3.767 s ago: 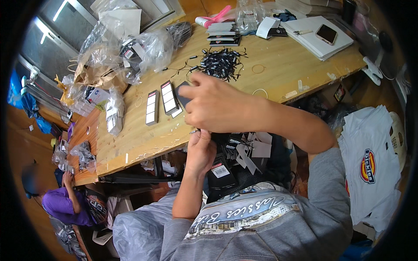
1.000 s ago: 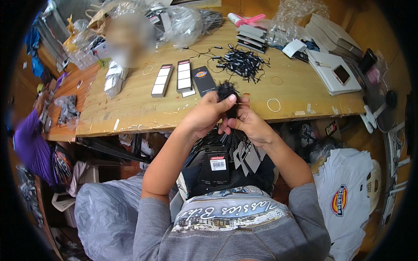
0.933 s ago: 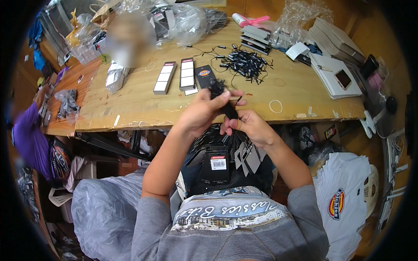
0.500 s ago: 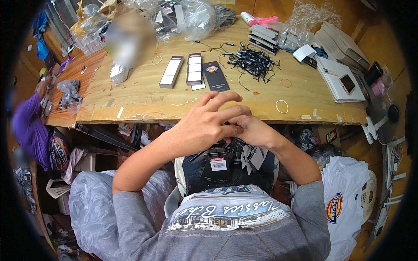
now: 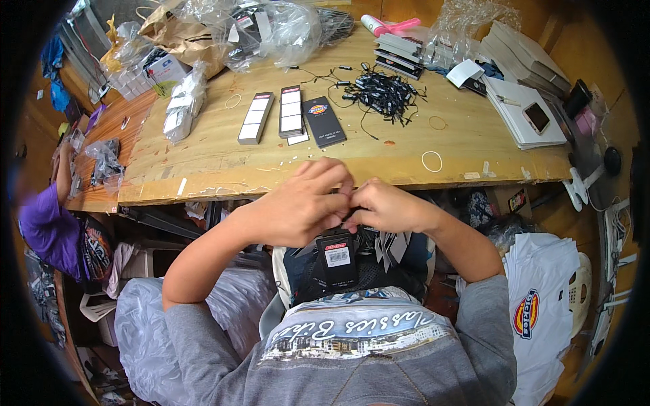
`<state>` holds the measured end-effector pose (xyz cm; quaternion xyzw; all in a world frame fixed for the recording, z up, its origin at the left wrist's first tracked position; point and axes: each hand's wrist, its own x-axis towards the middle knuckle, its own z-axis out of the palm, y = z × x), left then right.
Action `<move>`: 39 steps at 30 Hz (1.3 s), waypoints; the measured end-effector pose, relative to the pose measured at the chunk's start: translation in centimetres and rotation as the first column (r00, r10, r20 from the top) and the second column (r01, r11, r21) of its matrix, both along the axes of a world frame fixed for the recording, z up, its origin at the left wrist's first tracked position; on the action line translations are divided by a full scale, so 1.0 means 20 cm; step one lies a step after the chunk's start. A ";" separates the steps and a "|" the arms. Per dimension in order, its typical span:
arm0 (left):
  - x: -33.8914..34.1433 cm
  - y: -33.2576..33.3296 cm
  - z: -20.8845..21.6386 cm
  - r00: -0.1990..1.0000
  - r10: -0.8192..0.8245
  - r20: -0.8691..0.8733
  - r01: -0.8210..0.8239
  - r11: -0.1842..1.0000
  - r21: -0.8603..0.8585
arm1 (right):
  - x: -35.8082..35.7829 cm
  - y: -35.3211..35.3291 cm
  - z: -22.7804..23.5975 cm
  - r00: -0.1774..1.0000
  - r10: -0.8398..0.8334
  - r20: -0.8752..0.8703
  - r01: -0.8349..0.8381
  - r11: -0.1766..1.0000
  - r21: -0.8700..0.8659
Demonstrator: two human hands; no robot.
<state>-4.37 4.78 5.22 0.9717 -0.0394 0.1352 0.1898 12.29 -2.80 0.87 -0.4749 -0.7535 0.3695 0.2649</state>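
My left hand and my right hand meet over my lap, just below the table's front edge. Both have bent, pinched fingers, fingertip to fingertip; whatever lies between them is too small or hidden to name. Beneath them, a black hang tag with a white barcode label lies on my lap. More black tags, fanned with pale sides showing, sit under my right hand. On the table ahead are two stacks of labelled tags, a single dark tag and a tangled pile of black tag strings.
Plastic-wrapped bundles and a brown paper bag crowd the table's back. A phone rests on white pads at right. White shirts hang beside me, with a plastic sack opposite. A person in purple sits at far left.
My left hand's raised, spread fingers have curled in. My right hand has come out from behind them, and the fingertips now meet side by side. The person at left has shifted an arm.
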 end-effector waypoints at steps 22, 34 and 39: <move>-0.28 0.01 -0.14 0.882 0.384 0.274 -0.427 0.897 0.117 | 0.01 -0.07 -0.01 0.978 0.194 -0.080 -0.129 0.857 0.499; -0.30 -0.04 -0.15 0.910 0.288 0.297 -0.300 0.954 -0.008 | 0.06 -0.07 -0.09 0.588 -0.071 -0.806 -0.039 0.993 -0.116; -0.29 -0.09 -0.14 0.935 0.120 0.333 0.013 0.929 -0.370 | 0.05 -0.03 -0.03 0.523 -0.323 -0.789 -0.072 0.906 -0.418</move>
